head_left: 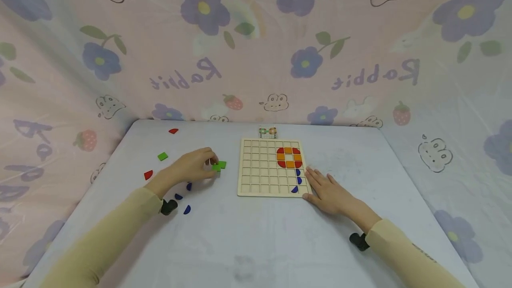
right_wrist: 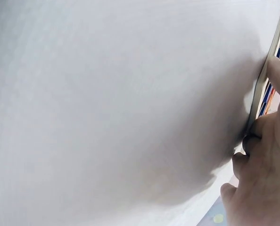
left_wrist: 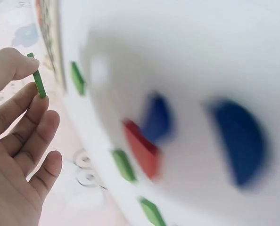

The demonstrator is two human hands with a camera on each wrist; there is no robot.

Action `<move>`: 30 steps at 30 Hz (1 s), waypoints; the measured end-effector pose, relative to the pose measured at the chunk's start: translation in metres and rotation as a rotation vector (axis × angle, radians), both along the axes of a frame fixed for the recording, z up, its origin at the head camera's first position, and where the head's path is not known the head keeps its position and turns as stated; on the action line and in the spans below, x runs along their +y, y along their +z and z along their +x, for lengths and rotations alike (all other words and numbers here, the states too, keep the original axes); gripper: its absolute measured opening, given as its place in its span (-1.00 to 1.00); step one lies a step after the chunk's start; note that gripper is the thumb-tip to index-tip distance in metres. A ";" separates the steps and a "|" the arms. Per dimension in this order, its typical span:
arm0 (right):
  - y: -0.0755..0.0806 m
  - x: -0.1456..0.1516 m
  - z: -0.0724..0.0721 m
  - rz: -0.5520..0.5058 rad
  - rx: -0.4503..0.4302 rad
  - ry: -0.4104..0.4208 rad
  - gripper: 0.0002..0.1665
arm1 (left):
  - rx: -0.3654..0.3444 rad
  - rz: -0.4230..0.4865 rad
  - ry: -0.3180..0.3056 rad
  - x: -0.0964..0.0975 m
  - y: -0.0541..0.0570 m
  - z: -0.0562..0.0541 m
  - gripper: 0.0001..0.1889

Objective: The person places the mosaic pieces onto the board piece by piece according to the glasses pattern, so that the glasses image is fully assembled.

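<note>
My left hand (head_left: 192, 166) pinches a small green square tile (left_wrist: 39, 84) between thumb and fingertips, left of the board. Another green tile (head_left: 222, 164) lies on the table right by it. My right hand (head_left: 329, 192) rests with fingers extended at the right edge of a wooden grid board (head_left: 256, 172), fingertips and thumb at its rim. On the board's upper right, red corner pieces and orange squares (head_left: 289, 164) make a ring around one bare cell. Several blue half-round pieces (head_left: 299, 181) lie below the ring, the lowest one tilted.
Loose on the table's left side are blue half-rounds (head_left: 187, 209), red pieces (head_left: 148, 174) and a green tile (head_left: 162, 156). A small patterned box (head_left: 268, 132) stands behind the board. A printed curtain (head_left: 256, 57) surrounds the white table (head_left: 256, 234).
</note>
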State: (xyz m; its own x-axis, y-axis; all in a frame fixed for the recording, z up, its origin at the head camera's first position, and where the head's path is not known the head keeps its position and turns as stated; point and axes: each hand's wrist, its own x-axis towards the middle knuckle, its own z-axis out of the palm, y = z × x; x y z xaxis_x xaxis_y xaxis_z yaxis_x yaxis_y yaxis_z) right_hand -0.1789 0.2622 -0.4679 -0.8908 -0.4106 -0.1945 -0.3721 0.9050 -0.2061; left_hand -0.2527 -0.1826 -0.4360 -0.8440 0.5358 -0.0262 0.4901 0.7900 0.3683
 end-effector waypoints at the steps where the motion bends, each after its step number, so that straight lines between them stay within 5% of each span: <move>1: 0.000 0.000 0.000 0.001 -0.003 -0.003 -0.05 | 0.008 0.009 -0.013 0.005 0.001 -0.002 -0.69; 12: -0.002 0.002 0.001 -0.003 0.010 0.005 -0.04 | 0.040 0.120 -0.120 0.073 0.007 -0.025 -0.69; 30: -0.001 0.002 0.001 0.014 0.002 0.000 -0.04 | -0.001 0.098 -0.163 0.153 -0.013 -0.064 -0.70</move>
